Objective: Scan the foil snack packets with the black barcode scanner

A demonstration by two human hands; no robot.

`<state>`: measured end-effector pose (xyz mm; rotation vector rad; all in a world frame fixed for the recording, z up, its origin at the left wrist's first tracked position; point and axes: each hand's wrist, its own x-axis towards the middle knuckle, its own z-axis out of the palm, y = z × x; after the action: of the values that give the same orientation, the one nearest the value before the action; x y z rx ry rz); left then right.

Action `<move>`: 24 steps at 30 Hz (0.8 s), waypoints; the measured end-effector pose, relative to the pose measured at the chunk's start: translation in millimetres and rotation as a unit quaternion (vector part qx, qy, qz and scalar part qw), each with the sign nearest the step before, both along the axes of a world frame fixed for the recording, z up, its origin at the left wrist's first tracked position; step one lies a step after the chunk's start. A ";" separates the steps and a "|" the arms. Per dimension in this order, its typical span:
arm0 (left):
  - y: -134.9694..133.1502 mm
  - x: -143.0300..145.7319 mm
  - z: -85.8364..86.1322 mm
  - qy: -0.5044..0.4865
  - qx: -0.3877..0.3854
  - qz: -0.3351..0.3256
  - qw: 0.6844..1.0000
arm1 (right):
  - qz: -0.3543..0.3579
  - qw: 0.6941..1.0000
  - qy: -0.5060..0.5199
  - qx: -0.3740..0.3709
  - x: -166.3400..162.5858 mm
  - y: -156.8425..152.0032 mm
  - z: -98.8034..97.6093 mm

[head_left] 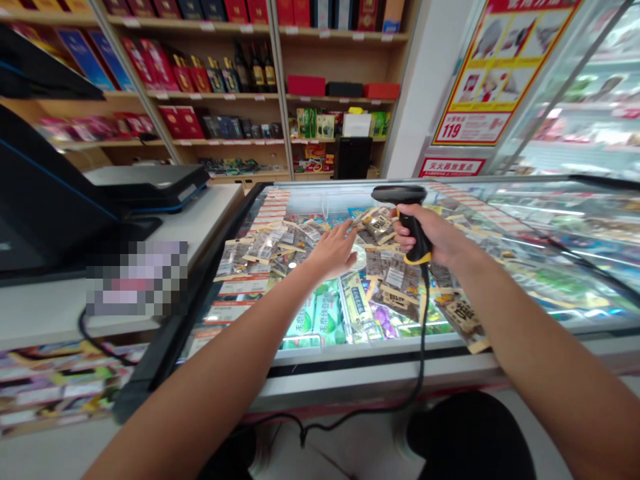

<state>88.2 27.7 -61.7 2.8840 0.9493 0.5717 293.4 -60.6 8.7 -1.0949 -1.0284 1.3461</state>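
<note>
Right now, my right hand is wrapped around the handle of a black barcode scanner with yellow trim, holding it over a white-rimmed glass worktop. My left hand, left of the scanner, is open and palm down, its fingers loosely spread; the fingertips reach the corner of a shiny cream-and-brown plastic packet just left of the scanner, but I cannot tell whether they touch it. More flat, brown-and-cream plastic packets lie spread on both sides of the scanner. A thin black cable hangs from the scanner's base, running down towards me.
</note>
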 end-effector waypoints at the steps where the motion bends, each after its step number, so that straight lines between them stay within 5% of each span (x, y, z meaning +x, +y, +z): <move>1: 1.9 0.3 -0.6 -0.042 -0.011 0.006 0.999 | 0.005 1.000 0.003 0.001 1.1 -0.2 -0.2; 4: 9.8 0.9 -1.3 -0.216 -0.083 0.036 0.972 | 0.037 0.999 0.007 0.006 4.2 -2.2 -0.2; 7: 17.2 -1.3 1.1 -0.372 -0.181 0.069 0.908 | 0.078 0.997 -0.014 -0.005 5.3 -5.3 -0.4; 13: 21.7 -7.9 10.0 -0.500 -0.231 0.097 0.829 | 0.111 0.991 -0.067 -0.043 0.3 -6.7 -3.5; 20: 25.8 -4.8 5.5 -0.530 -0.238 0.085 0.809 | 0.110 0.991 -0.057 -0.045 -1.6 -4.7 -4.2; 24: 22.5 -11.4 14.3 -0.462 -0.149 0.122 0.866 | 0.095 0.993 -0.049 -0.053 2.7 -3.6 -3.9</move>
<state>76.8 50.2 -47.4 1.8268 1.0584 1.4706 296.2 -64.2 4.8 -1.1754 -1.1665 1.5257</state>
